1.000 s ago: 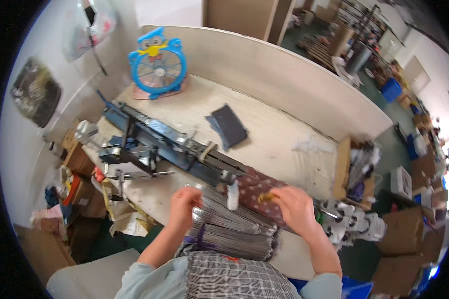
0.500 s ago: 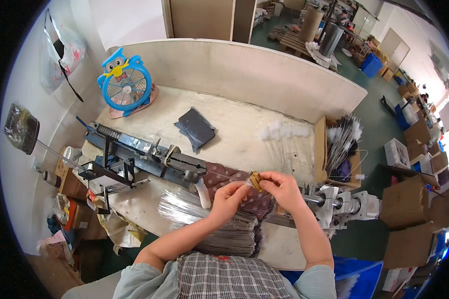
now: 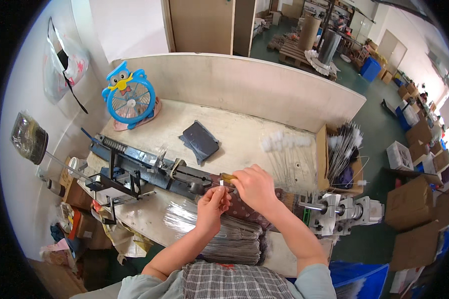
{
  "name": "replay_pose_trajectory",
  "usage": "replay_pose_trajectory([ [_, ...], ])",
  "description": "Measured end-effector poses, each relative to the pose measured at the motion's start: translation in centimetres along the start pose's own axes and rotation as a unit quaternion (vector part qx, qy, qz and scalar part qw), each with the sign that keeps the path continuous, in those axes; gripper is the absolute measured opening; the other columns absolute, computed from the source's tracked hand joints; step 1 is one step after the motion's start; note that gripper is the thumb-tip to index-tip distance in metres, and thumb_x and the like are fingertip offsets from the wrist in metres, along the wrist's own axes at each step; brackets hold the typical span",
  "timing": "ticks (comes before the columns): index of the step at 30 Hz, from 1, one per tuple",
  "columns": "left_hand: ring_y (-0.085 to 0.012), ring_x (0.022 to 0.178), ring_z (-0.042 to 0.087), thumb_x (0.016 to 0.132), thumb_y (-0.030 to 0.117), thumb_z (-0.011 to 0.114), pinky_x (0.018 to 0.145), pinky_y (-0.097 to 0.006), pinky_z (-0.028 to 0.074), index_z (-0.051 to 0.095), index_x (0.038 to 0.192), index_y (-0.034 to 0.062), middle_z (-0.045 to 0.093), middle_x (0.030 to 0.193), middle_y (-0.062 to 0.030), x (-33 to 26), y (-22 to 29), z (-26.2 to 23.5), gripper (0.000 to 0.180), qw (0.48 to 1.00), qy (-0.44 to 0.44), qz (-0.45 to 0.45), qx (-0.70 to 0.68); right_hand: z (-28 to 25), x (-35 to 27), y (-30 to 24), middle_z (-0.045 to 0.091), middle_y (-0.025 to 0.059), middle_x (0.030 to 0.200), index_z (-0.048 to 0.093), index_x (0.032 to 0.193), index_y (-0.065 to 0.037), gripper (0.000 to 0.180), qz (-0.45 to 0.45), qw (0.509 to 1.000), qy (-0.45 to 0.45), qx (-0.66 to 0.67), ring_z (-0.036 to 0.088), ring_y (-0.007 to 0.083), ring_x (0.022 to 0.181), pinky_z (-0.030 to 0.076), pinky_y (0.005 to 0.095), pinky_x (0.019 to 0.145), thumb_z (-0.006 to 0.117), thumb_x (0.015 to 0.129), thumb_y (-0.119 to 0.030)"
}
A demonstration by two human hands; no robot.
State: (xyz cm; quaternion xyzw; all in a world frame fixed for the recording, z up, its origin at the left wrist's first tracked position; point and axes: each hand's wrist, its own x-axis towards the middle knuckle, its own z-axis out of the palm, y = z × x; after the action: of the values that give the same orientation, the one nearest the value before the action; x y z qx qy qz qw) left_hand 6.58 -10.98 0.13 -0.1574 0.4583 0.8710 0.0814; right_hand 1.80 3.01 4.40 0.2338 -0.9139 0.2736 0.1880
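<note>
Just above the near end of the black metal rail fixture (image 3: 149, 162), my two hands are close together. My right hand (image 3: 255, 188) is closed around a small yellow-brown piece (image 3: 228, 177), whose kind I cannot make out. My left hand (image 3: 212, 207) pinches a small white tip (image 3: 221, 183) right beside that piece; the rest of it is hidden by the fingers. Under the hands lies a brown dotted cloth (image 3: 242, 209). Nearer to me, thick bundles of thin metal wires (image 3: 229, 244) rest on the bench.
White-tufted wire brushes (image 3: 287, 143) lie at the bench's right, beside a cardboard box (image 3: 322, 159) of more brushes. A shaft-and-clamp machine (image 3: 336, 209) stands at the right end. A dark phone-like slab (image 3: 200, 139) and blue fan (image 3: 130, 102) sit farther back.
Both hands have moved left toward the rail, the right one swinging over with the yellow-brown piece. The white bottle by the rail is now out of sight. The whole view has shifted slightly.
</note>
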Motion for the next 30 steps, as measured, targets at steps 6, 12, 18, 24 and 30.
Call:
replay_pose_trajectory([
  [6, -0.0093, 0.058, 0.051, 0.094, 0.026, 0.052, 0.055, -0.022, 0.041, 0.057, 0.088, 0.0072, 0.058, 0.071, -0.0024, 0.5, 0.1, -0.8, 0.020, 0.999, -0.034, 0.004, 0.017, -0.3, 0.0, -0.4, 0.065, 0.0052, 0.078, 0.068, 0.085, -0.011, 0.013, 0.034, 0.994, -0.065, 0.076, 0.058, 0.0240, 0.078, 0.048, 0.0348, 0.067, 0.062, 0.079, -0.020],
  [12, -0.0128, 0.070, 0.058, 0.097, 0.037, 0.040, 0.066, -0.025, 0.045, 0.056, 0.094, 0.0048, 0.061, 0.076, -0.0053, -0.1, 1.0, 0.0, 0.036, 0.998, -0.055, -0.023, 0.028, -0.8, 0.5, -0.5, 0.066, 0.0082, 0.082, 0.068, 0.087, -0.011, 0.020, 0.181, 0.956, -0.165, 0.158, 0.058, 0.0277, 0.079, 0.048, 0.0368, 0.069, 0.055, 0.084, -0.025],
  [18, -0.0175, 0.095, 0.056, 0.097, 0.040, 0.036, 0.086, -0.033, 0.041, 0.055, 0.104, 0.0079, 0.060, 0.098, -0.0056, -0.1, 0.7, 0.3, 0.038, 0.991, -0.010, -0.056, -0.119, 0.3, -0.8, -2.8, 0.064, 0.0062, 0.078, 0.068, 0.088, -0.008, 0.018, 0.059, 0.998, -0.006, 0.029, 0.058, 0.0252, 0.079, 0.047, 0.0363, 0.068, 0.065, 0.075, -0.020],
  [24, -0.0142, 0.092, 0.057, 0.096, 0.030, 0.040, 0.083, -0.033, 0.044, 0.055, 0.099, 0.0080, 0.060, 0.098, -0.0027, -0.5, 0.8, 0.6, 0.027, 0.987, -0.017, -0.008, -0.160, 1.5, -1.0, -3.5, 0.062, 0.0009, 0.090, 0.066, 0.095, -0.011, 0.029, 0.001, 0.996, 0.066, -0.053, 0.056, 0.0201, 0.090, 0.044, 0.0352, 0.073, 0.072, 0.067, -0.019],
  [30, -0.0126, 0.084, 0.060, 0.091, 0.017, 0.051, 0.076, -0.030, 0.048, 0.056, 0.087, 0.0083, 0.062, 0.088, -0.0027, 0.0, -0.1, 0.7, 0.011, 0.992, -0.010, 0.012, -0.125, 0.7, -1.7, -2.1, 0.061, -0.0023, 0.089, 0.068, 0.093, -0.015, 0.026, -0.045, 0.993, 0.096, -0.049, 0.056, 0.0184, 0.089, 0.044, 0.0329, 0.074, 0.071, 0.067, -0.017],
])
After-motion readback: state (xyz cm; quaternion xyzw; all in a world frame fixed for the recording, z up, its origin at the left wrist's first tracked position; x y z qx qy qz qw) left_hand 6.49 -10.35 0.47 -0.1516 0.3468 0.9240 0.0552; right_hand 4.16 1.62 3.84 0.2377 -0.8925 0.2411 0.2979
